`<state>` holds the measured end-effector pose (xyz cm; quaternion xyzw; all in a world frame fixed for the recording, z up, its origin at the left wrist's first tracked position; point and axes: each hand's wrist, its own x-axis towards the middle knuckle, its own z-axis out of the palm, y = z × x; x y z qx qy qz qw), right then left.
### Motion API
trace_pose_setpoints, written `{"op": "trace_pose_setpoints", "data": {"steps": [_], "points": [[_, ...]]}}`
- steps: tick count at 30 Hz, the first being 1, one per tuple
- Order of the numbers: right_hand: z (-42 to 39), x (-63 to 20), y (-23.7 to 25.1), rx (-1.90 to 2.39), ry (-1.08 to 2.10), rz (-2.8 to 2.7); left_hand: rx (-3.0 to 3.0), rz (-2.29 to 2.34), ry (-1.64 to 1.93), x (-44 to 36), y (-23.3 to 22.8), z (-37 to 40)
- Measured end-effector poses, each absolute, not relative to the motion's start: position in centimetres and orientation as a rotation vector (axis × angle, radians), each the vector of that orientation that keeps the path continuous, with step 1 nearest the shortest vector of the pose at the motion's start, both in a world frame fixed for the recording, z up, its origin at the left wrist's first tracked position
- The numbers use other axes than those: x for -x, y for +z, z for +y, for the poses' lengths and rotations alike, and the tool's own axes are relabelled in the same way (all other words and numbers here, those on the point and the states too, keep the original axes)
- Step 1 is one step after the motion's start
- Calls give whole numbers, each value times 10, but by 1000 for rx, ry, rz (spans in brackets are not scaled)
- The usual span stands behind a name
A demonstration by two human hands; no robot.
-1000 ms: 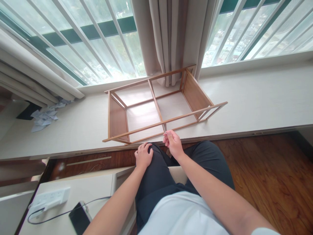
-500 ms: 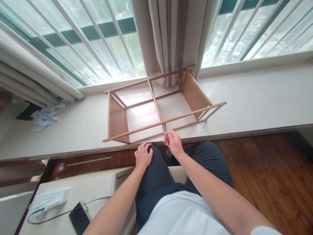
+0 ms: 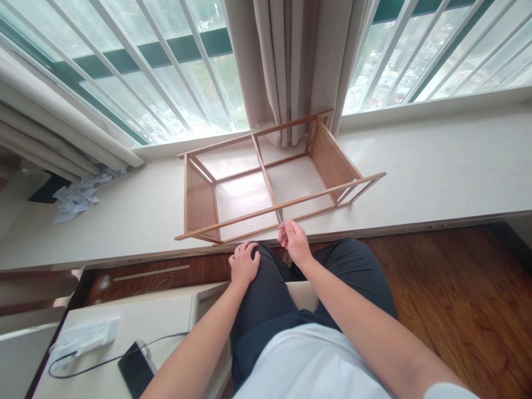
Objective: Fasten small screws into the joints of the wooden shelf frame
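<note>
Find the wooden frame (image 3: 245, 216) on the window ledge (image 3: 436, 160), reaching from its back edge to near its front edge. Looks light and stiff; at left, best held by the solid left panel (image 3: 199, 197). Below the front edge, see the left hand (image 3: 244, 263) resting on the thigh (image 3: 266, 293), fingers spread, gripping nothing. Avoid lifting by the slender divider (image 3: 264, 170). At its front end, note the right hand (image 3: 294, 239), fingers pinching a slim greyish piece (image 3: 281, 220), probably hard and easily dropped. At right, trust the right panel (image 3: 336, 154).

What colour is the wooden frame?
The wooden frame is brown; the head view shows it best.
</note>
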<state>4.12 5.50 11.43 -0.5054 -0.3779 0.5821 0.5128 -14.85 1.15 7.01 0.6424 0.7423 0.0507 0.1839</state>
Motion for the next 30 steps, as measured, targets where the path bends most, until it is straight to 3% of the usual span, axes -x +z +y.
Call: {"op": "trace_pose_setpoints", "data": {"steps": [30], "points": [[59,-34,111,1310,1485,-934,-1814,2103,136,149,67,12]]}}
